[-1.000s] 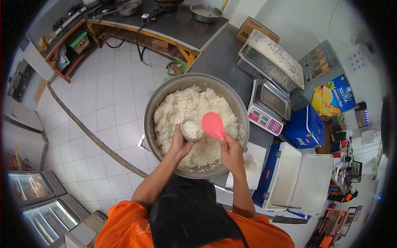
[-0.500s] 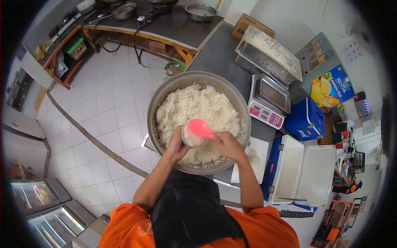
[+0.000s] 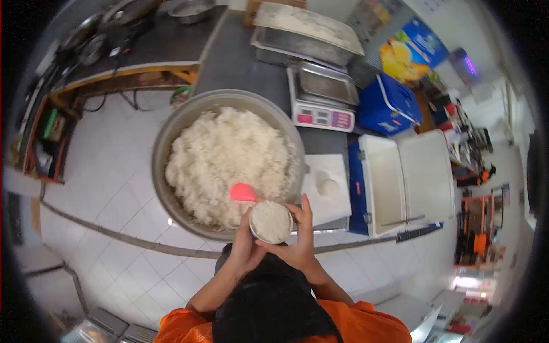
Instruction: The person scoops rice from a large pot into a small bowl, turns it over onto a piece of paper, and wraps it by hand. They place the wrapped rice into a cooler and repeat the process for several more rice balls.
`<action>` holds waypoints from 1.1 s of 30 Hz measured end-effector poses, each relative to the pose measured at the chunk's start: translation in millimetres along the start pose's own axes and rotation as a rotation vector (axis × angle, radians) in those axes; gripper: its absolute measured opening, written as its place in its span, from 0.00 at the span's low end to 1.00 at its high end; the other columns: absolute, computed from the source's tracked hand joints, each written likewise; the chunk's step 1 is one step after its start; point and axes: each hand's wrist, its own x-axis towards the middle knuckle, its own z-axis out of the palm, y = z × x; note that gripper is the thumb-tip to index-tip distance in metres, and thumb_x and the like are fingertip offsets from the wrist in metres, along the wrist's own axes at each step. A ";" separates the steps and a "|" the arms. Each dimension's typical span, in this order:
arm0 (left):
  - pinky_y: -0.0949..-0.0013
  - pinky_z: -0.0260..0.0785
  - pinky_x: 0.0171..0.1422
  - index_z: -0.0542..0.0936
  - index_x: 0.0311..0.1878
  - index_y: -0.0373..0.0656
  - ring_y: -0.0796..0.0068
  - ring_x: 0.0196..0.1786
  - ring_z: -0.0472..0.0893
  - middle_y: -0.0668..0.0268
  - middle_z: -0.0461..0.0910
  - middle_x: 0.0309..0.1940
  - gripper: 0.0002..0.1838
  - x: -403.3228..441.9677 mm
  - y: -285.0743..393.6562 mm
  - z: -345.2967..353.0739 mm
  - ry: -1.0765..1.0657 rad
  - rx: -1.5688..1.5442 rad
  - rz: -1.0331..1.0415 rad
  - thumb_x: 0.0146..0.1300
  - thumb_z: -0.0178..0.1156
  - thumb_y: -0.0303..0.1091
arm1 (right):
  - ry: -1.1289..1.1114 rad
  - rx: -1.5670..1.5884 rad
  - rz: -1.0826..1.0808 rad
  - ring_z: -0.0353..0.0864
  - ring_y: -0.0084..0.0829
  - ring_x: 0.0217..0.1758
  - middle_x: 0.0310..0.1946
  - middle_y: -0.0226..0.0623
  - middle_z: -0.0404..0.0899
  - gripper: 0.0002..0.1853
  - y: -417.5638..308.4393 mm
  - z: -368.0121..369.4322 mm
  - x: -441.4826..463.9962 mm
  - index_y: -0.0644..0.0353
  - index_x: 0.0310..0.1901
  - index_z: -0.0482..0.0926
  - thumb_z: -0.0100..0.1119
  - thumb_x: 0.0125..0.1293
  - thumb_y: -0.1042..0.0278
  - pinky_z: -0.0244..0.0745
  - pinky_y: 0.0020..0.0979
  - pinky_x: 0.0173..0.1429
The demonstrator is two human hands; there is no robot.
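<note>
A small round cup, filled to the rim with white rice, is between my two hands at the near edge of the large pot. My left hand grips the cup's left side. From the right, my right hand wraps it, thumb along the near side and fingers at the far right. A pink rice paddle rests on the heap of cooked rice inside the pot, its handle partly hidden near the cup and left hand. A white sheet right of the pot bears a small rice mound.
Behind the sheet stands a digital scale with a metal tray on it. An open blue-and-white cooler is at the right, with a closed blue cooler behind it. A large metal container stands at the back.
My right hand has let go of the pink paddle, now lying on the rice, and has taken hold of the cup. The cup has moved towards my body. The view has turned right.
</note>
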 end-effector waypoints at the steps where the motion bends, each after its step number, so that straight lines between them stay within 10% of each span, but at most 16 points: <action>1: 0.60 0.69 0.67 0.72 0.65 0.44 0.69 0.62 0.77 0.64 0.78 0.59 0.27 -0.9 -10.6 -1.2 -0.012 0.008 -0.036 0.76 0.45 0.55 | 0.033 -0.013 0.016 0.72 0.42 0.66 0.63 0.52 0.69 0.70 8.1 -14.2 -10.8 0.74 0.75 0.38 0.85 0.42 0.58 0.63 0.41 0.72; 7: 0.62 0.60 0.69 0.69 0.68 0.43 0.66 0.66 0.74 0.59 0.76 0.64 0.33 1.1 -50.7 -45.8 0.030 0.334 -0.662 0.75 0.44 0.60 | 0.107 -0.479 -0.032 0.74 0.46 0.66 0.61 0.50 0.72 0.66 139.4 -82.5 -40.3 0.61 0.75 0.47 0.85 0.37 0.64 0.71 0.41 0.65; 12: 0.64 0.62 0.68 0.69 0.69 0.39 0.68 0.64 0.75 0.59 0.77 0.61 0.30 42.6 -101.3 -66.7 0.023 0.906 -0.495 0.76 0.48 0.53 | 0.083 -0.178 0.182 0.75 0.49 0.65 0.67 0.54 0.67 0.62 242.3 -49.8 9.5 0.63 0.73 0.55 0.85 0.36 0.59 0.74 0.43 0.63; 17: 0.69 0.72 0.57 0.78 0.56 0.34 0.70 0.52 0.82 0.58 0.84 0.49 0.21 91.4 -169.9 -81.2 0.030 1.262 -0.126 0.73 0.56 0.44 | -0.067 -0.394 -0.187 0.74 0.51 0.64 0.63 0.55 0.70 0.62 250.9 -94.9 24.8 0.72 0.71 0.54 0.85 0.41 0.51 0.72 0.44 0.65; 23: 0.65 0.77 0.44 0.80 0.36 0.35 0.66 0.38 0.85 0.58 0.85 0.37 0.16 148.0 -224.7 -40.4 0.145 1.537 0.242 0.58 0.73 0.40 | -0.175 -0.331 0.206 0.82 0.37 0.43 0.42 0.40 0.80 0.15 276.7 -265.8 26.6 0.60 0.40 0.82 0.75 0.54 0.64 0.79 0.37 0.45; 33: 0.52 0.72 0.60 0.75 0.51 0.36 0.48 0.56 0.77 0.49 0.78 0.48 0.32 217.5 -247.9 -28.4 -0.091 1.993 0.338 0.55 0.72 0.54 | -0.857 -0.580 -0.103 0.77 0.43 0.50 0.38 0.41 0.76 0.09 386.8 -296.8 77.5 0.63 0.31 0.82 0.69 0.57 0.65 0.73 0.40 0.57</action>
